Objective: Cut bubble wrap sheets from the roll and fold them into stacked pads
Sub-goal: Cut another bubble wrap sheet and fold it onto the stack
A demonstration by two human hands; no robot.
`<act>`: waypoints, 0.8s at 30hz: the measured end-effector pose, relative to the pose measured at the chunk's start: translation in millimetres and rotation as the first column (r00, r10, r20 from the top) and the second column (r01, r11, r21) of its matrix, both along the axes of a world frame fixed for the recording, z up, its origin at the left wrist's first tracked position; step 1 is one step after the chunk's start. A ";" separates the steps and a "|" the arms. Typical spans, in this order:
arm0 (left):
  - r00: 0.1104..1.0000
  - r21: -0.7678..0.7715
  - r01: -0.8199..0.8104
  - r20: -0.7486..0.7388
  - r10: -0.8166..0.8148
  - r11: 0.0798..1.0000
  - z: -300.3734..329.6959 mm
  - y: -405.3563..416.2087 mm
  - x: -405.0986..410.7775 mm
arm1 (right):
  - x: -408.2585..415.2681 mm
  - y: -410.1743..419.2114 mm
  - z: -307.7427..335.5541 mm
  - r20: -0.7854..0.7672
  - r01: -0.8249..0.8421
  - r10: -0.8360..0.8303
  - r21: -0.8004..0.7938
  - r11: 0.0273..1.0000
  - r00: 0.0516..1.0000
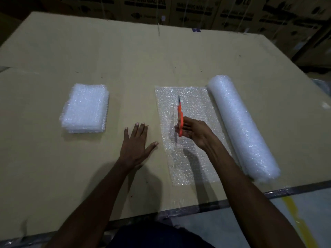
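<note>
- I read this as the cutting step: my right hand (192, 130) holds the orange scissors (180, 119) over the sheet (186, 133) pulled flat off the roll (240, 126).
- The right fingers are curled round the handles; the blade tip points away from me, above the sheet's middle. I cannot tell whether the blades are parted, or whether they touch the sheet at all.
- My left hand (137, 144) lies flat on the cardboard (125, 68) just left of the sheet, fingers straight and a little spread, thumb out toward the sheet's edge. It holds nothing.
- The sheet still joins the roll along its right side, as far as I can judge; the roll lies just beside it, running front to back.
- Next, I think, the scissors must come to the near edge close by the roll, with the left hand shifted onto the sheet to keep it taut.
- A stack (84, 108) of folded pads sits well apart to the left, ready for the next pad.
- Nothing lies between sheet and stack. Printed cartons (197, 11) line the far side, out of the way.
</note>
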State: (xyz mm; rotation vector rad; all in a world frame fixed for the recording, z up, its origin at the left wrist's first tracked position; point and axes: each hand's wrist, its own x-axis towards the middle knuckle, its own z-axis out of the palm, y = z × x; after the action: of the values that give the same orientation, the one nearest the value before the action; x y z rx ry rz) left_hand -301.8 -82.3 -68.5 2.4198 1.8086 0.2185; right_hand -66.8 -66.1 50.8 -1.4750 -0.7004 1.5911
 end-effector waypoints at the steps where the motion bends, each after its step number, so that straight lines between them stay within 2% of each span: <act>1: 1.000 0.005 0.002 -0.007 -0.002 1.000 1.1 -1.0 1.0 | 8.4 -6.0 0.9 -0.055 0.025 -0.025 0.002 1.000 0.998; 5: 1.000 0.037 0.020 -0.014 -0.020 0.999 7.1 -8.6 17.6 | 37.9 -35.2 -6.1 -0.218 0.135 -0.141 -0.040 0.990 0.966; 13: 0.998 0.040 0.063 0.027 -0.065 0.997 22.9 -41.4 79.5 | 81.0 -114.9 -25.5 -0.319 0.213 -0.232 -0.092 0.973 0.919; 19: 0.982 -0.042 0.157 0.109 -0.152 0.987 17.1 -58.1 116.0 | 101.6 -181.4 -24.2 -0.132 0.131 -0.129 0.005 0.991 0.983; 22: 0.975 -0.098 0.183 0.143 -0.168 0.978 8.5 -65.0 129.2 | 105.2 -213.5 -24.1 -0.088 0.120 -0.121 -0.017 0.993 0.989; 24: 0.976 -0.105 0.184 0.137 -0.169 0.977 2.2 -68.6 133.2 | 106.7 -231.7 -25.3 0.001 0.104 -0.104 -0.046 0.993 0.995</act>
State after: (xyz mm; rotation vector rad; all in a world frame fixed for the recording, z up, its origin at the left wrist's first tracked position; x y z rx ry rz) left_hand -168.7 -150.9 -66.3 2.4078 1.4995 0.2375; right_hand 39.9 -297.8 25.4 -1.5193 -0.5799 1.5373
